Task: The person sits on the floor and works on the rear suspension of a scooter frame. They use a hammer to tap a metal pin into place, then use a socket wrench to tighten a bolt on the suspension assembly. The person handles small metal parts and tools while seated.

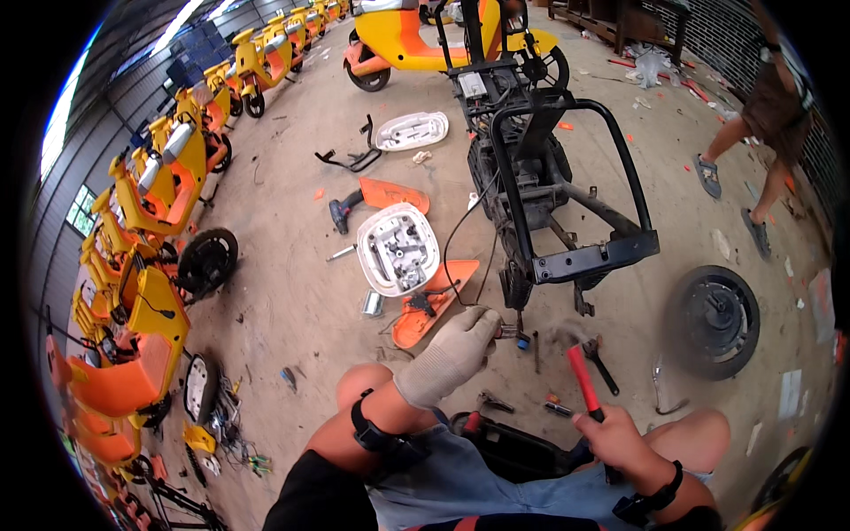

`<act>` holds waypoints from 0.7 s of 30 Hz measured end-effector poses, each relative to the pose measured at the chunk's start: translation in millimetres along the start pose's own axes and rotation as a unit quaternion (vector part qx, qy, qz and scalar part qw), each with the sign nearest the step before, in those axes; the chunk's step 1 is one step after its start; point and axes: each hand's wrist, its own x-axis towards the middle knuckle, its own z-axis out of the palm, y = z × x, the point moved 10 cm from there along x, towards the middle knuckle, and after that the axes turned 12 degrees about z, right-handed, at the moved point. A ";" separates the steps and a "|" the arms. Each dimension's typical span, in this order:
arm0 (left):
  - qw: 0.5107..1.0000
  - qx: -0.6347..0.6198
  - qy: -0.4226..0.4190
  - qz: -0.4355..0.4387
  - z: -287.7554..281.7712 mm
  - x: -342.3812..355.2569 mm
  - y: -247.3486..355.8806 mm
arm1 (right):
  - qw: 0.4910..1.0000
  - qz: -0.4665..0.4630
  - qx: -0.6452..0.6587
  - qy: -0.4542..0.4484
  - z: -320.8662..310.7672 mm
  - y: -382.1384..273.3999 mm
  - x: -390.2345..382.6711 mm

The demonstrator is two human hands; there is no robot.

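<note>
Okay, gripping a red-handled hammer in a bare right hand, fist closed, head blurred, low over dusty tan concrete floor; seemingly pinching a small dark metal piece to its left in an off-white-gloved left hand. Could easily whack gloved fingers if swung off-line. Strewn with loose dark tools underfoot; lined with yellow-and-orange scooters down the left.

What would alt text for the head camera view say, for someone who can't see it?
A gloved left hand holds a small part near a stripped black scooter frame, while the bare right hand holds a red-handled hammer, its head blurred. Tools and orange panels lie on the floor; yellow scooters line the left side.
</note>
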 end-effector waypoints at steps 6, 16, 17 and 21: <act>1.000 -0.010 -0.011 -0.024 17.2 -6.1 6.4 | 0.915 -0.313 0.253 -0.027 -30.3 -49.5 -50.9; 1.000 -0.009 -0.008 0.028 9.6 6.0 11.6 | 0.990 -0.036 -0.136 -0.026 14.0 -8.1 -3.0; 0.998 -0.061 0.005 -0.026 8.0 4.2 7.8 | 0.992 -0.020 -0.125 -0.017 13.3 0.8 -1.2; 1.000 -0.013 0.016 0.004 6.7 -4.6 12.2 | 0.991 -0.128 0.005 0.039 -10.2 -18.3 -15.3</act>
